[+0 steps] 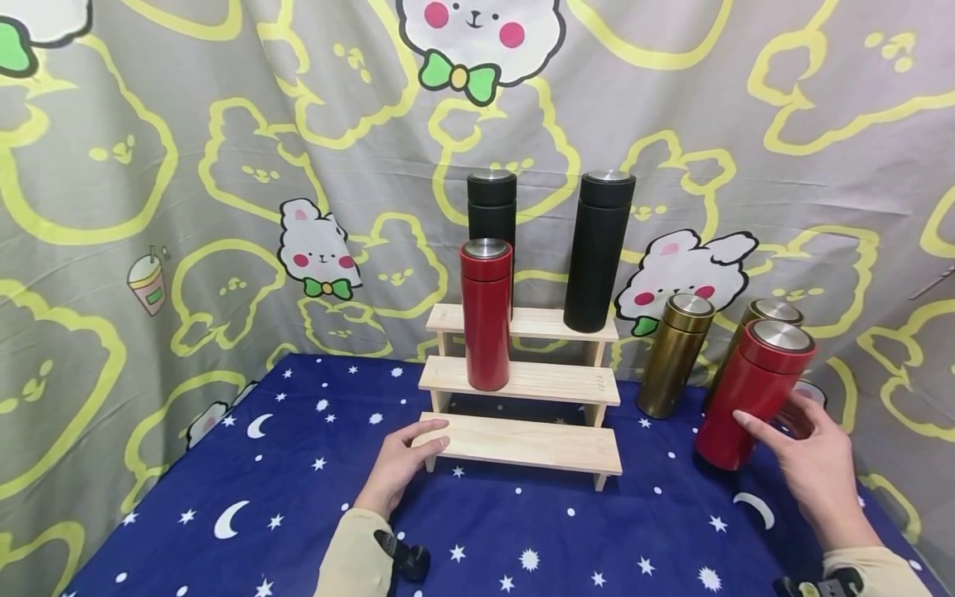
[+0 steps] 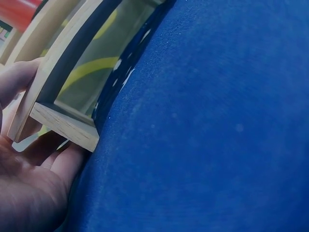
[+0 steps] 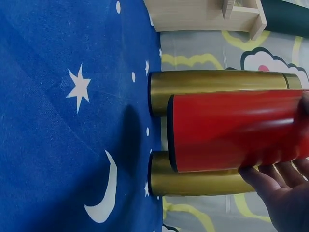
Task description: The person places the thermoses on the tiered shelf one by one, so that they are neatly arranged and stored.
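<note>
- Our right grip (image 1: 816, 454) is clamped round a red flask (image 1: 749, 402), thumb in front, the other fingers partly hidden behind it.
- We judge the flask stiff, fairly weighty and slick on its smooth sides; the body below the lid seam looks the surest place to take hold.
- Its long axis runs near upright, steel-topped lid uppermost, leaning right in the head view and about parallel to the gold flasks (image 1: 673, 361) in the right wrist view.
- It sits right of the stand, in front of the gold pair, its base seemingly just off the blue-covered bench (image 1: 186, 473).
- Our left grip (image 1: 406, 464) pinches the left end of the wooden stand (image 1: 522, 439) at its lowest step.
- Farther out, another red flask (image 1: 487, 332) stands on the middle step, and black flasks (image 1: 599, 257) stand on the top one.
</note>
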Available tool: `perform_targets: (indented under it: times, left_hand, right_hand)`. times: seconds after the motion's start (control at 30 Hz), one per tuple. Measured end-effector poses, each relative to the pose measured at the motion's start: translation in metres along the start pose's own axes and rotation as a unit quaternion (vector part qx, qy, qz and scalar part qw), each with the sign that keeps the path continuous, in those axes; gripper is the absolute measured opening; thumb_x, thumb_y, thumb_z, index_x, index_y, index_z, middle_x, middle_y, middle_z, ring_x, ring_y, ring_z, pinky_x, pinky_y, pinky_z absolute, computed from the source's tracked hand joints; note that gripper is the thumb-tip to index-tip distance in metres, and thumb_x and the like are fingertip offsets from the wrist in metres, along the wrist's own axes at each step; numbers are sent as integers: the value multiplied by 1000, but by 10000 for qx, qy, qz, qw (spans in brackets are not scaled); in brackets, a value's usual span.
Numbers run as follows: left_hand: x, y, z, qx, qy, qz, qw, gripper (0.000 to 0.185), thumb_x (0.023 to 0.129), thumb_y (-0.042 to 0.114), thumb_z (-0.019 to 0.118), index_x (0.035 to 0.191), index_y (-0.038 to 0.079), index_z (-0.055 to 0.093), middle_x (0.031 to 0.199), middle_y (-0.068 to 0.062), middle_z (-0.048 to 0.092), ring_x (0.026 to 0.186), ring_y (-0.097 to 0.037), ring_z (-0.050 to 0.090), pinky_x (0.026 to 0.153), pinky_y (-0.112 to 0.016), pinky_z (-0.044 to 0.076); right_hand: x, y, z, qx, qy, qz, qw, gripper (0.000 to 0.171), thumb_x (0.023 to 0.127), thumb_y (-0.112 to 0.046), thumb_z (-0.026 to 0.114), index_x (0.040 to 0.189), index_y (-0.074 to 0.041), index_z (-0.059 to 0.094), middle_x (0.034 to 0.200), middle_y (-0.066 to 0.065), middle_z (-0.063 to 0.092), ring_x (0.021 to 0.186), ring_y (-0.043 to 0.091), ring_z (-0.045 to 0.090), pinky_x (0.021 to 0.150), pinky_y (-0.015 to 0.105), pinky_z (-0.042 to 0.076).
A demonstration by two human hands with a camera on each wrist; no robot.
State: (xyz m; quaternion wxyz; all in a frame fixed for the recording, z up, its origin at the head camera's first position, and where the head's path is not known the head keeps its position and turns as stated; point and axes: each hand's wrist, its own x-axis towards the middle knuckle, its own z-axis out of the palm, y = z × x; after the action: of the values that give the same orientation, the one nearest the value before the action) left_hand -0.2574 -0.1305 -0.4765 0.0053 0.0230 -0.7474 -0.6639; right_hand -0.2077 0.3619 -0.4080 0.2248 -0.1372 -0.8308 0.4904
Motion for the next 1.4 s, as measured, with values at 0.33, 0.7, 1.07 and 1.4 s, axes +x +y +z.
perform_targets:
  times: [0.33,0.7,1.07,1.4]
  left_hand:
    - [-1,2,1,69,18,-56,10000,39,81,22,82,117,9,73,135,-15,54,102,-25,55,80,-32,41]
    - [0,0,-2,49,50,-84,9999,39,82,21,81,118,8,72,134,-15,54,95,-23,56,73,-33,41]
    - [2,0,-1,-146,29,-174,9997,38,82,16,80,117,5,72,122,-12,57,85,-17,57,68,-27,41]
    - [4,0,1,-211,-26,-142,9997,37,83,14,80,117,4,71,125,-15,57,86,-18,58,71,-28,44]
  right_hand:
    - [-3,-6,2,27,1,-147,9999,76,86,-31,78,150,-11,42,131,1,55,105,-5,47,73,5,39]
    - [-6,-11,10,218,-135,-399,9989,71,87,-28,77,147,-9,45,125,-6,56,104,-6,47,75,6,39]
    - [-7,-19,14,209,-253,-339,9989,73,87,-30,77,148,-7,43,131,6,54,111,2,49,76,7,41]
    - [-8,-26,18,202,-415,-335,9984,73,88,-33,75,148,-8,43,130,9,55,104,0,50,74,8,42]
